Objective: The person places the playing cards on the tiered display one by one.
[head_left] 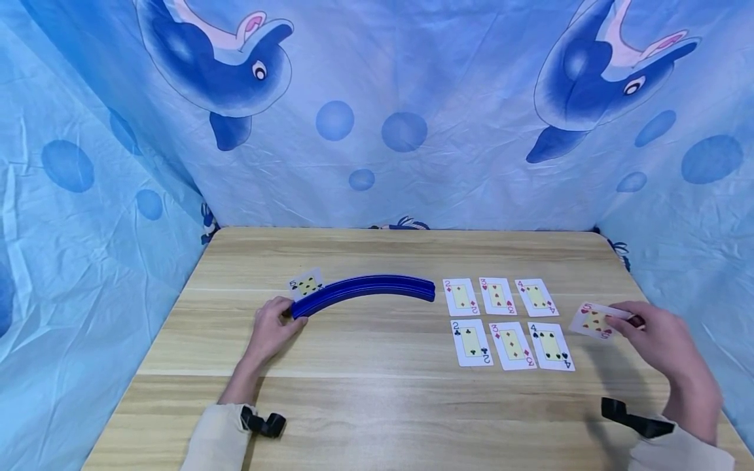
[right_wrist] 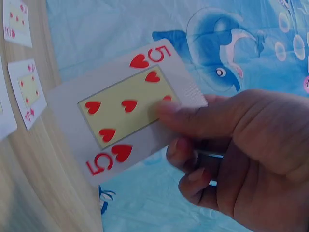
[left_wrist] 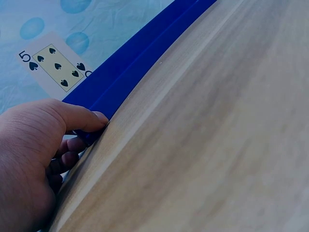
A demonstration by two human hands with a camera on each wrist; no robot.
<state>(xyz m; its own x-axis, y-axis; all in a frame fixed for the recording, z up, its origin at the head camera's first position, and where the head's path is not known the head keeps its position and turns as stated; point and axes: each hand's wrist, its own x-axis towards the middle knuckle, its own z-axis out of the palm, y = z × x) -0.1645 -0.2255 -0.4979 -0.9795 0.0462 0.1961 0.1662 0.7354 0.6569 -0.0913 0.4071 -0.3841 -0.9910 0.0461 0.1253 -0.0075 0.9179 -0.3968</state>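
Note:
A curved blue card holder (head_left: pixel 371 284) lies on the left half of the table. My left hand (head_left: pixel 273 332) holds its left end, thumb on the near side in the left wrist view. The five of spades (left_wrist: pixel 55 67) stands in the holder near that end, its lower edge hidden by the holder. At the far right, my right hand (head_left: pixel 665 340) pinches the five of hearts (right_wrist: pixel 125 108) between thumb and fingers, face up and raised above the table. The thumb covers part of one heart.
Left of the right hand, face-up cards lie in two rows. Behind are the two of diamonds (head_left: pixel 460 297), three of hearts (head_left: pixel 497 296) and four of diamonds (head_left: pixel 537 297). In front are the two of clubs (head_left: pixel 472 343), three of diamonds (head_left: pixel 513 346) and four of spades (head_left: pixel 551 347).

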